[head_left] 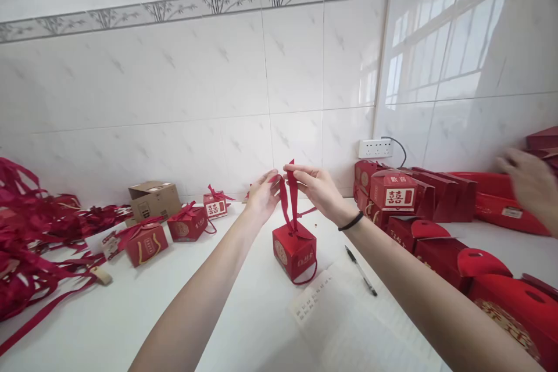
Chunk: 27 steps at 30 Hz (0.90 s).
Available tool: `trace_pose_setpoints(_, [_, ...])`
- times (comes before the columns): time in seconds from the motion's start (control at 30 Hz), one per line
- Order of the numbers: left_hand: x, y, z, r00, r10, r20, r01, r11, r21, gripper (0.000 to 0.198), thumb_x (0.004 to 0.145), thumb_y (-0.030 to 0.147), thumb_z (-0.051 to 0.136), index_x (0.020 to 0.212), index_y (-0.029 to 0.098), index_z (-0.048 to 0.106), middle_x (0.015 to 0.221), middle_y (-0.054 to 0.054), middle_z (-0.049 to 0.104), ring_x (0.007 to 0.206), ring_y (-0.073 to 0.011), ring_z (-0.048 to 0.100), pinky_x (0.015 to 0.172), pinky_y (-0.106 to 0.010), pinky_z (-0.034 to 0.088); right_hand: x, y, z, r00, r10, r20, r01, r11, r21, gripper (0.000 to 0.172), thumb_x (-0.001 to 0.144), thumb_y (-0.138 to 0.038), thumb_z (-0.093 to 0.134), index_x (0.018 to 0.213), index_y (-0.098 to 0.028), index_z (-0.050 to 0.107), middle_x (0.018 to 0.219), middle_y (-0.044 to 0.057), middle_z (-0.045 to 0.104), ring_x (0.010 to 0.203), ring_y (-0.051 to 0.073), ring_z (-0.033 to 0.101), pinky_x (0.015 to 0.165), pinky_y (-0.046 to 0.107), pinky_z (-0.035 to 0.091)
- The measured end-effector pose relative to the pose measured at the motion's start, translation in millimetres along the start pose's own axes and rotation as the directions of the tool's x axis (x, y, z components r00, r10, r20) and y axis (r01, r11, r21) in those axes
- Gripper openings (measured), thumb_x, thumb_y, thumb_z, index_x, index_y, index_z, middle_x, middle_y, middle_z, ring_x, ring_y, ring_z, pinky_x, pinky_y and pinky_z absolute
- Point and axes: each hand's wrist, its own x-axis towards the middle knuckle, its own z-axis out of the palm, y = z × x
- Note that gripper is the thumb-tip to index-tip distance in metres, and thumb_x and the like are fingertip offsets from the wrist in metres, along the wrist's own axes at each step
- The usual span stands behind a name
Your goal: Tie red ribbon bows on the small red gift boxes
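A small red gift box (pixel 294 251) with gold print stands on the white table in front of me. From its top rises a red ribbon (pixel 293 200), drawn up in two strands. My left hand (pixel 263 195) pinches one strand near its upper end. The other strand's end is pinched in my right hand (pixel 314 184), which wears a black band at the wrist. A thin red cord handle (pixel 313 270) hangs at the box's right side. Below the box lies a printed sheet of paper (pixel 311 301), with a black pen (pixel 361 270) to its right.
Loose red ribbons (pixel 39 250) heap at the left, near ribbon-tied boxes (pixel 188 223) and a brown cardboard box (pixel 156 202). Several red boxes (pixel 440 250) line the right side, before a red plastic basin (pixel 492 209). Another person's hand (pixel 529 183), blurred, reaches in there.
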Motion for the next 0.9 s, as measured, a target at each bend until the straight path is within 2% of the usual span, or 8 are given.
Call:
trace_pose_setpoints(0.17, [-0.3,18.0,1.3,0.997,0.069,0.016,-0.071,0.985,0.159,0.006,0.075,0.015,0.058,0.078,0.016,0.053,0.065,0.002,0.054,0.056,-0.0078,0.055,0.057,-0.022,0.045,2.0,-12.8,-2.3,1.0,-0.014,-0.02,0.014,1.0,-0.013,0.013,0.072,-0.019,0.056,0.074,-0.015,0.068,0.078,0.005,0.067,0.079,0.016,0.063,0.085,0.034,0.048])
trace_pose_setpoints(0.27, [5.8,34.3,-15.8,0.993,0.119,0.003,-0.115,0.947,0.301,0.007,0.073,0.016,0.057,0.08,0.016,0.054,0.061,0.003,0.05,0.05,-0.0062,0.05,0.051,-0.02,0.039,-5.0,-26.1,-24.8,0.991,0.019,-0.135,-0.009,0.997,0.076,0.014,0.072,-0.017,0.053,0.064,-0.014,0.064,0.075,0.006,0.066,0.066,0.015,0.062,0.07,0.03,0.052])
trace_pose_setpoints(0.33, [9.6,43.8,-35.5,0.993,0.114,0.014,-0.108,0.892,0.44,0.007,0.072,0.021,0.059,0.076,0.016,0.056,0.055,0.004,0.048,0.045,-0.007,0.045,0.047,-0.02,0.035,-13.3,-31.8,-43.3,0.981,0.15,-0.123,-0.139,0.986,0.097,0.021,0.072,-0.02,0.048,0.054,-0.015,0.056,0.066,0.005,0.063,0.049,0.013,0.056,0.048,0.026,0.049])
trace_pose_setpoints(0.4, [9.7,48.4,-58.1,0.997,0.069,0.046,-0.083,0.804,0.589,0.012,0.069,0.026,0.063,0.067,0.014,0.059,0.052,0.002,0.049,0.044,-0.0093,0.045,0.046,-0.022,0.033,-23.8,-29.7,-57.9,0.932,0.363,0.01,-0.363,0.932,0.025,0.031,0.075,-0.03,0.044,0.047,-0.017,0.047,0.059,0.007,0.061,0.037,0.013,0.049,0.031,0.024,0.037])
trace_pose_setpoints(0.5, [-0.5,40.5,-86.7,0.991,-0.042,0.125,-0.07,0.642,0.764,0.014,0.058,0.026,0.072,0.061,0.015,0.063,0.061,-0.003,0.06,0.058,-0.014,0.054,0.054,-0.022,0.038,-41.5,-7.8,-64.2,0.82,0.564,0.098,-0.538,0.817,-0.206,0.036,0.077,-0.043,0.048,0.052,-0.017,0.049,0.057,0.009,0.061,0.039,0.016,0.053,0.028,0.024,0.036])
trace_pose_setpoints(0.73, [-42.2,-7.5,-106.4,0.918,-0.33,0.222,-0.106,0.335,0.936,0.03,0.055,0.037,0.073,0.078,0.018,0.067,0.082,-0.004,0.066,0.073,-0.0172,0.058,0.062,-0.023,0.041,-68.7,57.7,-34.4,0.884,0.46,0.08,-0.267,0.639,-0.721,0.027,0.061,-0.036,0.077,0.07,-0.017,0.059,0.056,0.002,0.062,0.039,0.01,0.05,0.032,0.019,0.034])
trace_pose_setpoints(0.83, [-52.3,-7.8,-111.0,0.903,-0.389,0.184,-0.095,0.238,0.967,0.04,0.056,0.047,0.072,0.08,0.016,0.063,0.08,-0.004,0.063,0.068,-0.016,0.056,0.058,-0.024,0.039,-72.3,60.7,-23.5,0.856,0.511,0.074,-0.204,0.467,-0.86,0.028,0.069,-0.035,0.071,0.084,-0.015,0.058,0.069,0.004,0.065,0.047,0.011,0.055,0.039,0.02,0.039])
trace_pose_setpoints(0.9, [-59.7,-0.5,-115.3,0.884,-0.441,0.155,-0.083,0.177,0.981,0.044,0.054,0.052,0.072,0.074,0.015,0.059,0.073,-0.002,0.061,0.064,-0.015,0.054,0.055,-0.024,0.037,-75.3,58.4,-17.6,0.841,0.533,0.092,-0.185,0.444,-0.877,0.026,0.073,-0.033,0.068,0.087,-0.014,0.057,0.076,0.007,0.066,0.055,0.014,0.059,0.044,0.021,0.042])
